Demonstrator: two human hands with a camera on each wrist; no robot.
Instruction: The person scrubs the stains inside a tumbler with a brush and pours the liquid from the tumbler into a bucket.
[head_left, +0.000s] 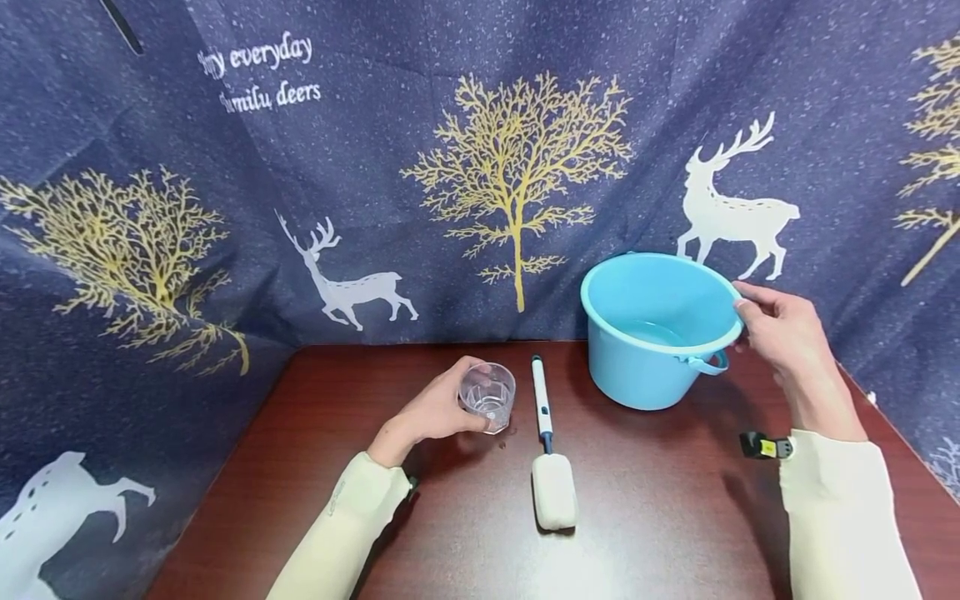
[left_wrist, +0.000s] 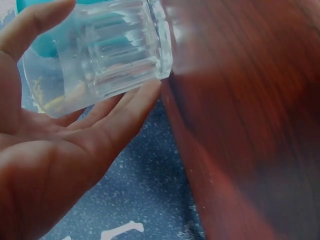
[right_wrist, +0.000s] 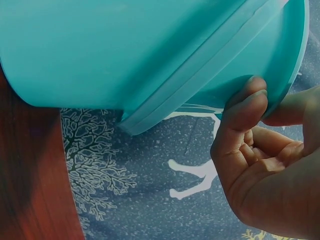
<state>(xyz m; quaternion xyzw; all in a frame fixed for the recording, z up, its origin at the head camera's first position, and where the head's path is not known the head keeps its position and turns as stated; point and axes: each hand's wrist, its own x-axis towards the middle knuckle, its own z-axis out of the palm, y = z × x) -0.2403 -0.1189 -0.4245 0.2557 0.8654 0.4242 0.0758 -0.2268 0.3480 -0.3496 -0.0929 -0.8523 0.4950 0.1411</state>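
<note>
A clear glass [head_left: 487, 397] with a faceted lower part is in my left hand [head_left: 435, 406], thumb on one side and fingers on the other. In the left wrist view the glass [left_wrist: 112, 55] has its base close to the tabletop; whether they touch I cannot tell. My right hand [head_left: 787, 333] pinches the right rim of a light blue bucket [head_left: 637, 375], thumb at the rim and fingers bent against the outer wall. The bucket's handle [right_wrist: 200, 70] hangs down along its side. Between glass and bucket lies a bottle brush [head_left: 553, 492] with a white sponge head toward me.
The dark red wooden table [head_left: 645, 517] ends at a navy cloth [head_left: 420, 250] printed with deer and trees. A few small drops show on the wood beside the glass. A small black and yellow device [head_left: 767, 446] sits at the right cuff.
</note>
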